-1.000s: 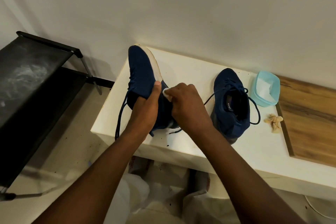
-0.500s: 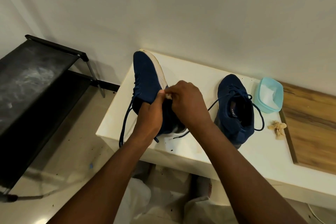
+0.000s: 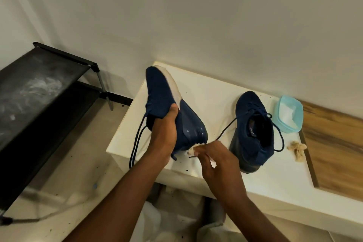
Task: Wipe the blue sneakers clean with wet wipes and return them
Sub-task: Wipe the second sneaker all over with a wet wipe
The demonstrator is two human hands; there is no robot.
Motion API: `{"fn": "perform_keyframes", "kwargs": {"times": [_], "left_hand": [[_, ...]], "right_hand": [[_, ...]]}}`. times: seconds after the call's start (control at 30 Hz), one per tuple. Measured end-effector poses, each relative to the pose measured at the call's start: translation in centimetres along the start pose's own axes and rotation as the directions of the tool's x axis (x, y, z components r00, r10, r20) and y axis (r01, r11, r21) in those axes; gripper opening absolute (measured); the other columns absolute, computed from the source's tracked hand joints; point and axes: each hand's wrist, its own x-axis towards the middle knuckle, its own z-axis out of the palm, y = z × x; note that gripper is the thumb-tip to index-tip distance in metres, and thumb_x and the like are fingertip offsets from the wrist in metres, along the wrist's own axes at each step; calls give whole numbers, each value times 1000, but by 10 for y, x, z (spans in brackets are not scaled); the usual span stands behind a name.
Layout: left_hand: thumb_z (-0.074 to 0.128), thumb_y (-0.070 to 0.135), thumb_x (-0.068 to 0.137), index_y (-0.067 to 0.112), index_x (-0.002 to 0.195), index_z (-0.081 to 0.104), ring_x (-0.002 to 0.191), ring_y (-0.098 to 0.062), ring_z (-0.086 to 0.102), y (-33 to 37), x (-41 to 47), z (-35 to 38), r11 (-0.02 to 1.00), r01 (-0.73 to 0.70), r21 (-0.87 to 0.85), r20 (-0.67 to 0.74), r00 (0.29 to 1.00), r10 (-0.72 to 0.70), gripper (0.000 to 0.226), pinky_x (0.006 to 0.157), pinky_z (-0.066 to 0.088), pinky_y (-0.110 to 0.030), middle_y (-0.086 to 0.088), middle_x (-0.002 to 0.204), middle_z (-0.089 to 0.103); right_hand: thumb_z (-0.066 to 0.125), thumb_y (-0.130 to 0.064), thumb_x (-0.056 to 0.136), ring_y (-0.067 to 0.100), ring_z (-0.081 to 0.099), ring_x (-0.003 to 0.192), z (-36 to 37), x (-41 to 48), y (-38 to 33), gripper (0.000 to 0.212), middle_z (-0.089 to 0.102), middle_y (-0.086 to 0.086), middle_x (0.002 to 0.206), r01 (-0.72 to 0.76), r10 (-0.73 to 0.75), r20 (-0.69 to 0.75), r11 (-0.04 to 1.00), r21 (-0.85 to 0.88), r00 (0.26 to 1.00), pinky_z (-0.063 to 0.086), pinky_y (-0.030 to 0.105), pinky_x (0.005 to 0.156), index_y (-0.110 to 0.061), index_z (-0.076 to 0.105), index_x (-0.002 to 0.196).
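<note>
My left hand [image 3: 164, 134] grips a blue sneaker [image 3: 167, 102] with a white sole edge, tilted on its side above the left end of the white table [image 3: 275, 179]. Its wet heel panel shines and its laces hang down over the table's edge. My right hand [image 3: 214, 160] is closed on a crumpled white wet wipe [image 3: 191, 150], which touches the heel's lower end. The second blue sneaker [image 3: 252, 133] stands upright on the table to the right, laces loose.
A light blue tub of wipes [image 3: 288, 114] stands at the back right of the table. A used, dirty wipe [image 3: 297, 148] lies beside a wooden board [image 3: 337, 149]. A black metal shoe rack [image 3: 39, 104] stands to the left on the floor.
My right hand has drawn the wipe from the middle of the shoe's side down to the heel, leaving that panel wet. My left hand still holds the sneaker.
</note>
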Motion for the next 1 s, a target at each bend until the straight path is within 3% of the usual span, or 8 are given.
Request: {"fn": "perform_keyframes", "kwargs": {"times": [0.13, 0.23, 0.4, 0.47, 0.63, 0.8, 0.9, 1.0], "left_hand": [[58, 60, 92, 21, 128, 60, 101, -33, 68, 18, -13, -4, 970, 115, -213, 93, 991, -97, 53, 93, 53, -57, -9, 113, 72], [65, 56, 89, 15, 117, 69, 98, -35, 73, 27, -21, -8, 946, 71, -316, 269, 963, 17, 50, 92, 56, -56, -13, 104, 76], [65, 41, 93, 14, 109, 73, 86, -30, 72, 38, -36, -7, 903, 96, -419, 362, 930, 69, 33, 86, 56, -50, -11, 96, 75], [64, 37, 93, 13, 118, 70, 90, -30, 71, 40, -38, -4, 892, 92, -442, 370, 925, 87, 35, 86, 56, -49, -11, 102, 73], [61, 36, 95, 21, 97, 75, 80, -25, 72, 37, -36, -2, 867, 54, -496, 390, 906, 167, 21, 73, 59, -41, -9, 97, 74], [54, 39, 99, 14, 122, 69, 93, -29, 72, 19, -38, 0, 862, 193, -469, 495, 865, 76, 37, 86, 59, -43, -14, 109, 73], [57, 42, 98, 16, 113, 71, 93, -28, 71, 19, -34, 1, 842, 192, -504, 464, 883, 77, 34, 86, 58, -44, -11, 104, 73], [58, 40, 97, 19, 97, 77, 83, -26, 71, 23, -30, 0, 844, 82, -530, 378, 914, 148, 28, 75, 59, -41, -9, 93, 74]], "right_hand": [[71, 1, 87, 4, 57, 91, -13, 22, -16, 15, 66, 2, 96, 13, 9, -322, 998, 65, 947, 44, 11, 82, -11, 71, 97], [67, 2, 89, 12, 57, 94, -19, 34, -33, 17, 63, 10, 100, 89, -56, -429, 994, 57, 902, 44, 15, 83, -4, 71, 103], [68, -7, 91, 12, 56, 99, -17, 27, -32, 19, 64, 15, 104, 170, -155, -390, 985, 4, 908, 45, 14, 86, -1, 71, 109], [68, -5, 91, 8, 56, 99, -25, 32, -30, 14, 65, 13, 101, 153, -103, -435, 985, 83, 895, 42, 12, 88, -2, 71, 104], [68, 3, 89, 12, 58, 97, -36, 47, -57, 18, 61, 7, 102, 107, 21, -491, 967, 232, 871, 44, 16, 83, -7, 70, 104], [63, -6, 93, 23, 55, 96, -41, 51, -53, 18, 63, 8, 103, 209, -201, -498, 977, -41, 844, 46, 27, 78, -8, 74, 108], [65, -2, 90, 22, 54, 93, -34, 28, -33, 25, 57, 3, 107, 232, -306, -424, 948, -217, 853, 46, 28, 74, -10, 73, 112], [66, 3, 89, 16, 61, 93, -34, 19, -17, 26, 65, 6, 105, 204, -253, -399, 966, -162, 881, 48, 17, 82, -7, 72, 112]]}}
